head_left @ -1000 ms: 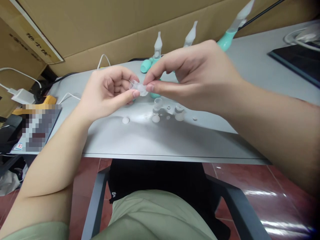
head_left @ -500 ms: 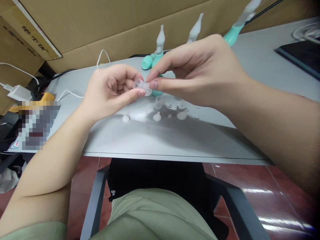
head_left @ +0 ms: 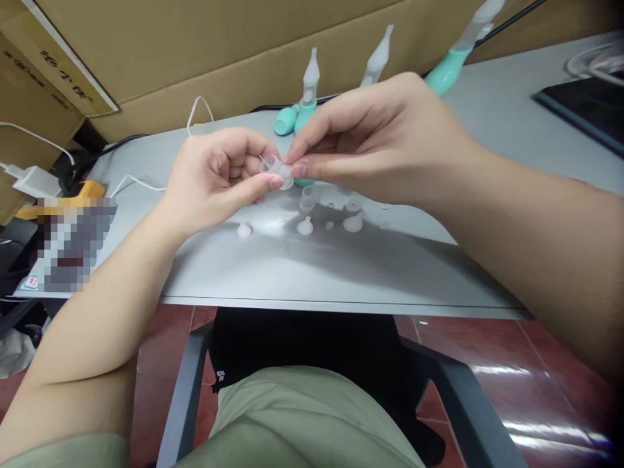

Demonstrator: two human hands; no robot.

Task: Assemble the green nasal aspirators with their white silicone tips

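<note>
Above the table, my left hand (head_left: 219,172) is closed on a short clear plastic tube (head_left: 272,168), thumb below it and fingers behind. The wide open end of the tube faces left. My right hand (head_left: 375,140) pinches thumb and forefinger at its right end; any small part between those fingertips is hidden. On the table below lie another clear tube (head_left: 308,197), a white funnel-shaped tip (head_left: 305,226), a larger white tip (head_left: 353,223), a white round piece (head_left: 244,230) and small rings (head_left: 331,205).
Behind my hands stand nasal aspirators (head_left: 311,84) with mint-green bulbs and white tips; one (head_left: 451,65) is at the right. A loose green bulb (head_left: 285,121) lies near them. Cardboard (head_left: 234,52) walls the back. A white charger (head_left: 39,182) sits left, a dark flat object (head_left: 580,110) right.
Both hands keep their hold on the clear tube, almost in the same place. My right hand has shifted very slightly left; the camera view has moved a little.
</note>
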